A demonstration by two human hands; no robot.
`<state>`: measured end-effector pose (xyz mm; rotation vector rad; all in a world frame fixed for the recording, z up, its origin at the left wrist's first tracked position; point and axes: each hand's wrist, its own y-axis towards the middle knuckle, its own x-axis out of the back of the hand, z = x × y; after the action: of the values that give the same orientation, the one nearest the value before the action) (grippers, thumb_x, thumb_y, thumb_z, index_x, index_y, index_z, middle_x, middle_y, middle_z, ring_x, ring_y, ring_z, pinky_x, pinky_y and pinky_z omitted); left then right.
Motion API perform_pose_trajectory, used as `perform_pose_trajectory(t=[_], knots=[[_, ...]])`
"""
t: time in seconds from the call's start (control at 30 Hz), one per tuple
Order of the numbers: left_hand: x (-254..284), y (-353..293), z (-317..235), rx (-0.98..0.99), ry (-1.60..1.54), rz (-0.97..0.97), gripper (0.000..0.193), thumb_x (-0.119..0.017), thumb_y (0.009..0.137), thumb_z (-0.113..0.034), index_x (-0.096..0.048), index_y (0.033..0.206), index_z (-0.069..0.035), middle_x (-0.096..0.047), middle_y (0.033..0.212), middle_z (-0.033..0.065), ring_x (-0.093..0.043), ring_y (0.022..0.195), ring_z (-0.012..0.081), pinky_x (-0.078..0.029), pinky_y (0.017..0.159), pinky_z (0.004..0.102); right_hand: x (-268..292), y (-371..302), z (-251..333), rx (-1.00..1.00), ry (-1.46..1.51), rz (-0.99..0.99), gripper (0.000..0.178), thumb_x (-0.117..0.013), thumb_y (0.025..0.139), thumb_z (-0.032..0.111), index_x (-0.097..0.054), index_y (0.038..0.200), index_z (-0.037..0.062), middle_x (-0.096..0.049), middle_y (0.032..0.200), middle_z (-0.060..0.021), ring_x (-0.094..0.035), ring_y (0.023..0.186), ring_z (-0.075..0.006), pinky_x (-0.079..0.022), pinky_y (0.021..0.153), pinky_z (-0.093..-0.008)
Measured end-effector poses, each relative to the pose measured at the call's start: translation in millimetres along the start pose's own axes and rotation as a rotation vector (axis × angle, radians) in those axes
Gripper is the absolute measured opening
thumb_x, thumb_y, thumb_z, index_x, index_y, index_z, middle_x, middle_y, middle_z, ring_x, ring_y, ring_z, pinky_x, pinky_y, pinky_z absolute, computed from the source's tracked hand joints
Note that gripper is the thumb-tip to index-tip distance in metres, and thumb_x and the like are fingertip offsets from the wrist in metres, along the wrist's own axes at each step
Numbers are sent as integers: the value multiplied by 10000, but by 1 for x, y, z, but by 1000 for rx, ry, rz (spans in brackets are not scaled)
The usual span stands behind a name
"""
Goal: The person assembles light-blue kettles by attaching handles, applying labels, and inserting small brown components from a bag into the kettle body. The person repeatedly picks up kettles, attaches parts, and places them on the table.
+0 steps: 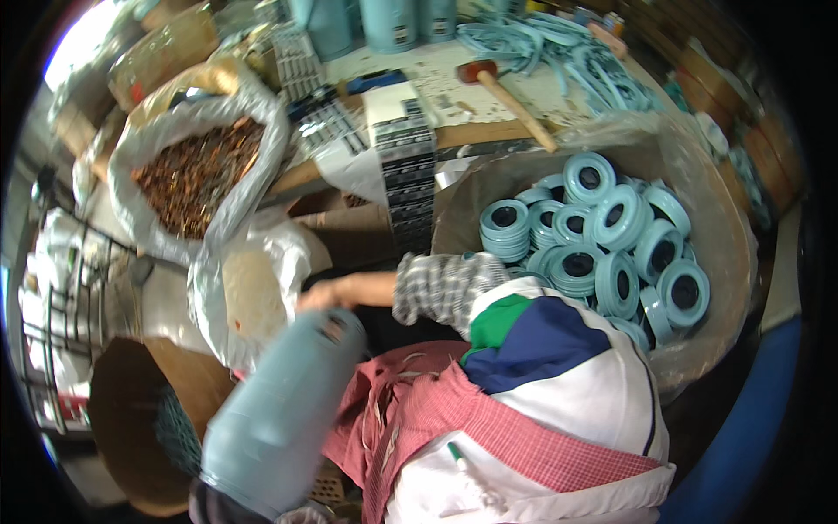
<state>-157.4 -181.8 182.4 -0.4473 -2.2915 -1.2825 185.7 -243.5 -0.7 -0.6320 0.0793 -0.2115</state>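
Note:
A large light-blue plastic container (pixel 279 419), smeared by motion, lies tilted across the lower left, in front of my body. It has a small dark label (pixel 333 328) near its upper end. My right hand (pixel 330 293) reaches leftward from a grey checked sleeve and is at that upper end. Its fingers are blurred and partly hidden, so their grip is unclear. At the container's lower end a dark sleeve (pixel 220 505) shows; my left hand is hidden by the container. A strip of black-and-white labels (pixel 408 183) hangs over the table edge ahead.
At right, a big plastic-lined container (pixel 729 306) holds many light-blue rings. A mallet (pixel 515 106) and light-blue trimmings (pixel 559 52) lie on the table (pixel 445 96). Light-blue containers (pixel 388 24) stand behind. A white sack (pixel 135 210) of brown scraps and a cardboard box (pixel 113 419) are at left.

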Motion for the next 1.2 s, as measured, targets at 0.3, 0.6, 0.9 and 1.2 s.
perform_pose_trajectory(t=[0.3, 0.6, 0.9, 1.2], knots=[[-32, 95, -44, 187, 39, 677, 341, -599, 824, -70, -562, 1160, -27, -564, 1172, 140, -534, 1072, 249, -406, 910, 326, 176, -91, 37, 799, -450, -662, 240, -577, 877, 259, -643, 932, 35, -662, 832, -59, -615, 717, -153, -505, 677, -271], [-65, 84, -48, 431, -261, 553, 359, -559, 745, 74, -554, 1103, 51, -481, 1281, 145, -483, 1119, 249, -448, 837, 303, 480, -301, -90, -583, -319, -1988, 411, -608, 782, 286, -556, 1158, 127, -493, 1244, -167, -403, 1190, -375, -426, 902, -490], [-111, 110, -58, 118, -182, 491, 151, -628, 736, 46, -578, 878, 43, -480, 1252, 185, -496, 1114, 309, -451, 860, 360, 615, -360, -165, 290, 776, -1327, 87, -606, 730, 74, -595, 798, 22, -629, 721, -145, -484, 461, -134, -414, 428, -253], [-114, 110, -65, 73, -306, 513, 122, -629, 717, 66, -564, 817, 39, -506, 1219, 200, -510, 1091, 320, -429, 888, 372, 524, -305, -52, 919, 429, -1680, 272, -646, 723, 70, -452, 898, -9, -644, 684, -147, -528, 421, -152, -433, 392, -246]])
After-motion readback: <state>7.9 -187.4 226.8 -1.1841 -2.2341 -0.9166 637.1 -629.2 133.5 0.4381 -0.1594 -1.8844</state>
